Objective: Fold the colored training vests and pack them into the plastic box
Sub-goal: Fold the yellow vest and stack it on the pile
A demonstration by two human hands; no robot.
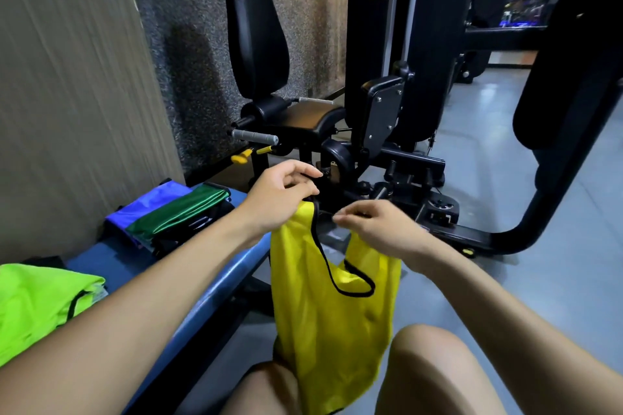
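A yellow training vest with black trim hangs in front of me, between my knees. My left hand pinches its left shoulder strap at the top. My right hand pinches the right shoulder strap a little lower. On the blue bench to my left lie a folded green vest overlapping a folded blue vest, and nearer to me a neon green vest. No plastic box is in view.
A black gym machine with a padded seat and grey handles stands straight ahead, its base close behind the vest. A curved black frame arm crosses the grey floor on the right. A wall panel rises behind the bench on the left.
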